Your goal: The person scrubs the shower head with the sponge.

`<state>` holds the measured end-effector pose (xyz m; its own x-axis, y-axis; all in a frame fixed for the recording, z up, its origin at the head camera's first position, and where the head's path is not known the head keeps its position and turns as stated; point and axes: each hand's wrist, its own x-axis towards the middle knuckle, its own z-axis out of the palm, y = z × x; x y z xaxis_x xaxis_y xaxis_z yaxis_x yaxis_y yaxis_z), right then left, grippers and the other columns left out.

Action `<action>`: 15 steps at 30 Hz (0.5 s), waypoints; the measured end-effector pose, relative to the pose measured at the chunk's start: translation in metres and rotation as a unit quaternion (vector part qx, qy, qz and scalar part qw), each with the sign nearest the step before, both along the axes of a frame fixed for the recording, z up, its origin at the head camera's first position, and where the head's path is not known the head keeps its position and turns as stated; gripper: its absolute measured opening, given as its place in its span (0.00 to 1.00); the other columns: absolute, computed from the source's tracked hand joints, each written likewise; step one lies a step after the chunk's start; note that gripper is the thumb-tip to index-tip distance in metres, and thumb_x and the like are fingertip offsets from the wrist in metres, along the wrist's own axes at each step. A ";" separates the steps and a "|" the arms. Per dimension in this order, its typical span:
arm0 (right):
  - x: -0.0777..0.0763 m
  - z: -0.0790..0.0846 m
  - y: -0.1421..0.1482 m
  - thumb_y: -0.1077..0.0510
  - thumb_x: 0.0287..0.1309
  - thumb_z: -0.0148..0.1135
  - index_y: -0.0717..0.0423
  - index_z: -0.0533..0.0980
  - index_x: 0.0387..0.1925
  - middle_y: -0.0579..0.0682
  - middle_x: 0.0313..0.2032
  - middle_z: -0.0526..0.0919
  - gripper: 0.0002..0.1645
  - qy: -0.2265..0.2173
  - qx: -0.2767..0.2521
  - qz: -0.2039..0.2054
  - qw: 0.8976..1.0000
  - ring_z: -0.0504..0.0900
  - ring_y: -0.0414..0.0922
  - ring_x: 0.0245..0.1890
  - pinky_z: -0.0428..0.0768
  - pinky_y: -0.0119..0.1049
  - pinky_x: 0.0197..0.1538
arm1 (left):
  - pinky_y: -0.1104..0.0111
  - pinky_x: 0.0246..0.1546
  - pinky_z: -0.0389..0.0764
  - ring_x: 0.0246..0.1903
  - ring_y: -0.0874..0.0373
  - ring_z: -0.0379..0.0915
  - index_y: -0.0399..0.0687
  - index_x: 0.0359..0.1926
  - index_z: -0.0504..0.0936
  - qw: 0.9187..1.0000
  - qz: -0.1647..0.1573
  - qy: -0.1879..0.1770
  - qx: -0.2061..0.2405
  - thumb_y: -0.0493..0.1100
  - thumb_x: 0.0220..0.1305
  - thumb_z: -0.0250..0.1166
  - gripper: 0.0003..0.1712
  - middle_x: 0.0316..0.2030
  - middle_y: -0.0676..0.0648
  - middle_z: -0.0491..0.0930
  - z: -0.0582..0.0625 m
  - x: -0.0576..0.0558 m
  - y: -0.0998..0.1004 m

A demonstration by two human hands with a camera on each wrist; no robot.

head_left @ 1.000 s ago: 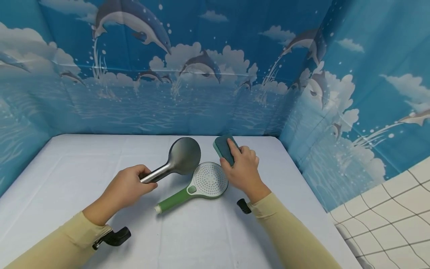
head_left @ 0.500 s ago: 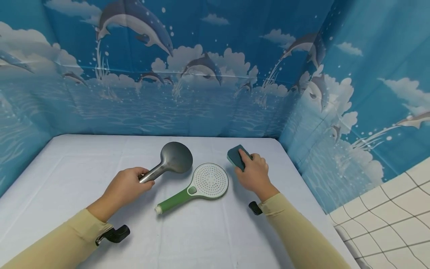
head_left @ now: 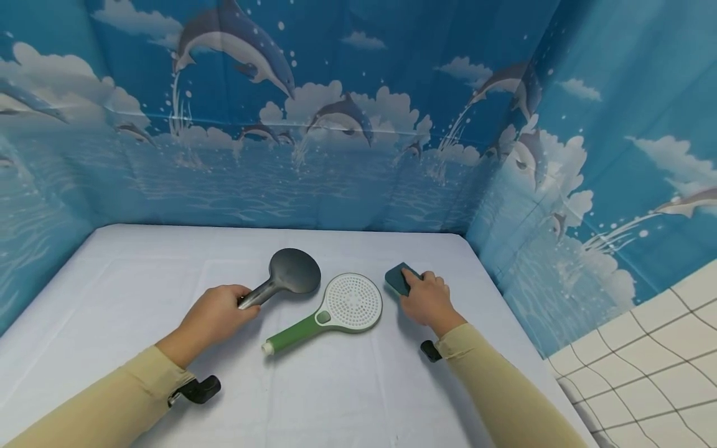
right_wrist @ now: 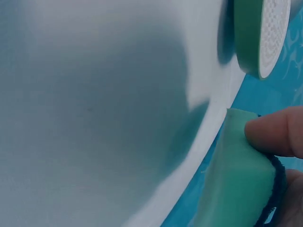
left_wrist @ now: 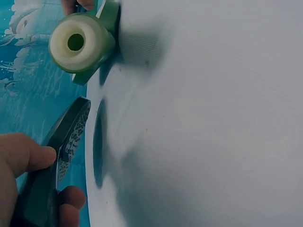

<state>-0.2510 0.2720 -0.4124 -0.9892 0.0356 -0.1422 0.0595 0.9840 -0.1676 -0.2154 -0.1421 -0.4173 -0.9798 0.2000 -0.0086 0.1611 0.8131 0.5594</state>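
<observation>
My left hand (head_left: 215,314) grips the handle of a dark grey shower head (head_left: 295,271), whose smooth back faces up. Its speckled spray face points at the table in the left wrist view, with a shadow beside it. A green-and-white shower head (head_left: 353,302) lies between my hands, white spray face up and green handle angled toward the left hand. To its right, my right hand (head_left: 428,300) holds a sponge (head_left: 396,279), index finger on its dark scouring pad. In the right wrist view, the sponge's light green foam (right_wrist: 236,175) faces the table, and its shadow falls on the cloth.
A white cloth covers the table (head_left: 330,398). Blue curtains (head_left: 336,186) with printed dolphins rise along its back and sides. White tiles (head_left: 655,373) show past the right edge. Black wrist mounts (head_left: 198,390) hang below both sleeves.
The left hand has brought the grey shower head slightly left and lower. The right hand has carried the sponge rightward and nearer, away from the green-and-white shower head, which stays put.
</observation>
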 end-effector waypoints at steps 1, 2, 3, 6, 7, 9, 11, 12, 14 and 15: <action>0.000 -0.001 0.000 0.50 0.73 0.54 0.47 0.57 0.83 0.73 0.72 0.62 0.41 -0.008 0.004 -0.001 1.000 0.67 0.67 0.63 0.66 0.64 0.66 | 0.64 0.24 0.67 0.21 0.58 0.67 0.46 0.47 0.87 1.000 0.000 -0.001 -0.002 0.49 0.69 0.68 0.13 0.21 0.52 0.74 -0.001 0.000 0.000; 0.000 -0.001 0.000 0.50 0.73 0.54 0.47 0.57 0.83 0.73 0.72 0.62 0.41 -0.017 0.007 -0.003 1.000 0.67 0.67 0.64 0.66 0.64 0.67 | 0.64 0.25 0.67 0.21 0.58 0.66 0.47 0.45 0.87 1.000 0.001 -0.002 -0.004 0.49 0.69 0.68 0.12 0.21 0.52 0.74 -0.001 0.000 0.001; 0.000 -0.001 0.000 0.50 0.73 0.54 0.47 0.57 0.83 0.73 0.73 0.61 0.41 -0.026 0.008 -0.006 1.000 0.67 0.67 0.65 0.65 0.64 0.68 | 0.64 0.25 0.67 0.21 0.58 0.66 0.48 0.44 0.87 1.000 0.001 -0.002 -0.007 0.49 0.69 0.68 0.11 0.20 0.52 0.73 -0.002 -0.001 0.001; 0.000 -0.002 -0.001 0.50 0.73 0.53 0.47 0.57 0.83 0.72 0.74 0.61 0.41 -0.048 0.013 -0.008 0.999 0.66 0.67 0.67 0.65 0.63 0.70 | 0.64 0.25 0.66 0.21 0.57 0.66 0.49 0.43 0.86 1.000 0.002 -0.003 -0.015 0.50 0.69 0.68 0.10 0.20 0.52 0.71 -0.004 -0.002 0.001; 0.000 -0.003 -0.001 0.50 0.74 0.53 0.46 0.57 0.83 0.72 0.74 0.61 0.40 -0.054 0.016 -0.009 0.998 0.66 0.67 0.68 0.65 0.63 0.70 | 0.64 0.25 0.65 0.21 0.57 0.65 0.49 0.43 0.86 1.000 0.001 -0.005 -0.019 0.50 0.70 0.68 0.10 0.20 0.52 0.71 -0.005 -0.002 0.001; 0.001 -0.004 -0.001 0.51 0.74 0.54 0.47 0.58 0.83 0.72 0.74 0.61 0.40 -0.059 0.023 -0.006 0.998 0.67 0.67 0.68 0.65 0.63 0.71 | 0.64 0.25 0.65 0.22 0.57 0.65 0.49 0.43 0.86 1.000 -0.001 -0.009 -0.024 0.51 0.70 0.69 0.11 0.21 0.51 0.71 -0.007 -0.003 0.001; 0.002 -0.004 -0.001 0.51 0.73 0.55 0.47 0.58 0.83 0.72 0.74 0.63 0.40 -0.061 0.036 0.000 0.997 0.68 0.68 0.67 0.66 0.64 0.70 | 0.64 0.26 0.65 0.22 0.57 0.65 0.49 0.44 0.86 1.000 -0.002 -0.013 -0.028 0.51 0.70 0.69 0.12 0.21 0.51 0.71 -0.008 -0.003 0.001; 0.002 -0.005 0.000 0.51 0.73 0.56 0.48 0.58 0.83 0.72 0.73 0.63 0.40 -0.061 0.043 0.003 0.997 0.69 0.68 0.67 0.67 0.64 0.70 | 0.64 0.26 0.65 0.22 0.57 0.66 0.48 0.44 0.86 0.999 -0.002 -0.016 -0.029 0.51 0.70 0.69 0.12 0.21 0.51 0.71 -0.009 -0.003 0.000; 0.003 -0.005 0.000 0.50 0.73 0.58 0.48 0.59 0.83 0.72 0.73 0.64 0.41 -0.060 0.055 0.009 0.997 0.71 0.69 0.66 0.68 0.64 0.70 | 0.64 0.26 0.66 0.22 0.57 0.66 0.47 0.44 0.87 0.999 -0.003 -0.018 -0.029 0.51 0.70 0.68 0.13 0.21 0.51 0.72 -0.009 -0.003 0.000; 0.003 -0.006 0.001 0.49 0.74 0.59 0.48 0.58 0.83 0.72 0.73 0.65 0.41 -0.059 0.061 0.012 0.996 0.71 0.69 0.66 0.68 0.64 0.69 | 0.64 0.26 0.67 0.22 0.57 0.67 0.46 0.45 0.87 0.999 -0.003 -0.018 -0.030 0.51 0.70 0.68 0.13 0.21 0.51 0.73 -0.009 -0.003 -0.001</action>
